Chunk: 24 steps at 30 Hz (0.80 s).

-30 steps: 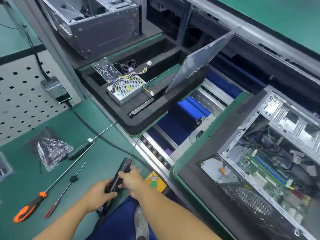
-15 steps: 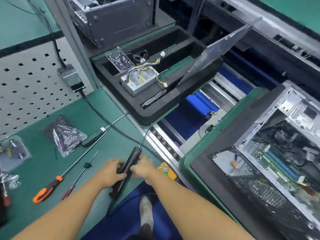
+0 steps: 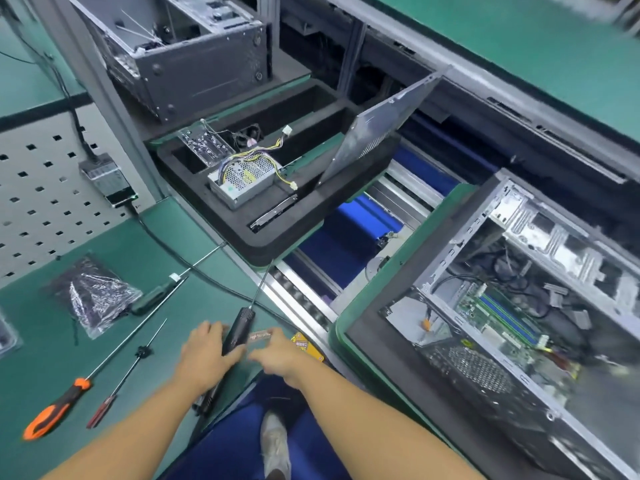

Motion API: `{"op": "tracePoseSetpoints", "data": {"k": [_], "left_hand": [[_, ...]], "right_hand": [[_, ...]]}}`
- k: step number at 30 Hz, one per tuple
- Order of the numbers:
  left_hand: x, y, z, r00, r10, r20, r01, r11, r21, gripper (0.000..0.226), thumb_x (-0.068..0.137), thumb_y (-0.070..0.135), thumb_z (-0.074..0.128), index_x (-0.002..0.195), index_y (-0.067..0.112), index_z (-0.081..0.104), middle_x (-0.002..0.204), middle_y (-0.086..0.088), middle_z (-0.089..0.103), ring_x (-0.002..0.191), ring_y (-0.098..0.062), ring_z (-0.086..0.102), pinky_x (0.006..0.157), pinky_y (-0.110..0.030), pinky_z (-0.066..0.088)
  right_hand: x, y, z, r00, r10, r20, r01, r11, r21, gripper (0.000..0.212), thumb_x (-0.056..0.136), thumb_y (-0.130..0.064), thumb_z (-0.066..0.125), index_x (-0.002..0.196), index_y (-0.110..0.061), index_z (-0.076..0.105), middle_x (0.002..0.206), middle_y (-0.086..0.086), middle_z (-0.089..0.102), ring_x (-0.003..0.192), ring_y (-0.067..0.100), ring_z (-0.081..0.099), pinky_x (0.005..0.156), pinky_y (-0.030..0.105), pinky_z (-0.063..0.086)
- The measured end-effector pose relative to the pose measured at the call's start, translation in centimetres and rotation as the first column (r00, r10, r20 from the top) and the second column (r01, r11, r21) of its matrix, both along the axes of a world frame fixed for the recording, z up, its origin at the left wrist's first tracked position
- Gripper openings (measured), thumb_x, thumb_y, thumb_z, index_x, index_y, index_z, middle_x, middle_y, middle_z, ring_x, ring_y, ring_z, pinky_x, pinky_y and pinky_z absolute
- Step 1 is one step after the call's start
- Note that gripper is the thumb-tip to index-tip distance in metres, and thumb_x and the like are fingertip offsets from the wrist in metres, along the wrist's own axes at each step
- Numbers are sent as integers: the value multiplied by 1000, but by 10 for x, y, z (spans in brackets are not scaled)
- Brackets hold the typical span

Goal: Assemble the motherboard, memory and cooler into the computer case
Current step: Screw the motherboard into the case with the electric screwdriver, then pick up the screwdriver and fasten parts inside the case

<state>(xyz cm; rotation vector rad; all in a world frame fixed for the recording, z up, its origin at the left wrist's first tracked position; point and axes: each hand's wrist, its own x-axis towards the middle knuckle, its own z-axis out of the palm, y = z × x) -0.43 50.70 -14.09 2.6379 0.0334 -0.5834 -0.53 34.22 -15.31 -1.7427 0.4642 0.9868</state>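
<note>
Ahead of the hands, a foam tray [image 3: 266, 242] with a power supply [image 3: 242, 180] is parked; an orange screwdriver [image 3: 52, 414] is laid left of the left hand [image 3: 204, 358]. The power screwdriver [image 3: 239, 329] is gripped by that hand, bit pointed at the tray. The right hand [image 3: 278, 356] is held slack-fingered beside it, nothing clasped. Right of it, past the bench [image 3: 41, 358] edge, the computer case [image 3: 568, 244] is laid open, motherboard [image 3: 478, 306] inside.

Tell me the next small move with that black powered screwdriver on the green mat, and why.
Probably lift the black powered screwdriver off the green mat and swing its bit toward the open grey computer case. The left hand grips its body, the right hand hovers beside it empty, and the green motherboard already sits in the case.
</note>
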Motion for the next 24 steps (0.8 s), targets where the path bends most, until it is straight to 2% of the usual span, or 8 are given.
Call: {"op": "tracePoseSetpoints", "data": {"k": [2, 4, 7, 10, 12, 16, 22, 24], "left_hand": [[8, -12, 19, 990, 47, 135, -33, 994, -107, 13, 96, 42, 54, 95, 29, 59, 93, 7, 63, 95, -19, 60, 77, -34, 46], [20, -28, 38, 988, 42, 147, -19, 988, -154, 35, 98, 44, 47, 72, 25, 58, 64, 7, 64, 71, -19, 63, 63, -31, 45], [39, -61, 64, 982, 23, 189, 14, 981, -192, 54, 99, 50, 40, 61, 18, 61, 56, 0, 61, 64, -22, 60, 65, -34, 49], [49, -98, 87, 973, 20, 230, 39, 968, -249, 48, 90, 53, 36, 63, 25, 63, 53, 4, 59, 61, -17, 56, 60, -32, 46], [50, -111, 95, 974, -23, 225, 74, 973, -219, 41, 86, 54, 34, 69, 30, 63, 59, 15, 60, 62, -13, 55, 58, -31, 44], [44, -98, 88, 991, -80, 109, 94, 987, -133, 33, 94, 43, 42, 76, 22, 60, 65, 4, 63, 70, -19, 60, 65, -35, 50], [-1, -51, 72, 972, 226, 70, -210, 960, -187, 15, 95, 29, 55, 89, 22, 67, 85, 5, 71, 84, -20, 64, 75, -30, 48], [-21, -28, 66, 933, 349, 91, -328, 926, -187, 10, 93, 21, 57, 93, 21, 67, 91, 3, 70, 89, -21, 64, 79, -29, 47]], "right_hand": [[0, -14, 11, 999, -35, 15, 35, 999, 2, 69, 93, -22, 63, 151, -18, 26, 118, 3, 47, 96, 16, 51, 91, 33, 52], [2, -29, 29, 994, -104, 37, 102, 994, 50, 58, 97, -12, 59, 148, -14, 32, 111, 7, 53, 84, 15, 57, 81, 32, 54], [3, -56, 67, 982, -162, 101, 153, 983, 97, 35, 98, 0, 52, 131, -9, 45, 87, 9, 59, 59, 11, 58, 57, 24, 54], [-2, -84, 101, 974, -152, 169, 140, 987, 83, 25, 98, 2, 46, 119, -10, 50, 73, 5, 60, 48, 11, 52, 41, 17, 41], [-7, -98, 112, 977, -78, 196, 71, 997, 42, 25, 100, -4, 39, 122, -9, 51, 80, 8, 65, 52, 14, 51, 43, 19, 40], [-12, -105, 109, 966, 142, 218, -143, 990, -11, 21, 100, -11, 42, 119, -16, 50, 93, 5, 70, 59, 14, 55, 51, 25, 43], [-6, -68, 95, 892, 289, 348, -296, 955, -34, 17, 101, -22, 52, 118, -27, 54, 108, 3, 62, 77, 19, 59, 65, 30, 47], [-6, -51, 92, 854, 345, 390, -353, 934, -53, 20, 100, -25, 54, 120, -29, 55, 114, -3, 61, 74, 12, 57, 61, 19, 46]]}}
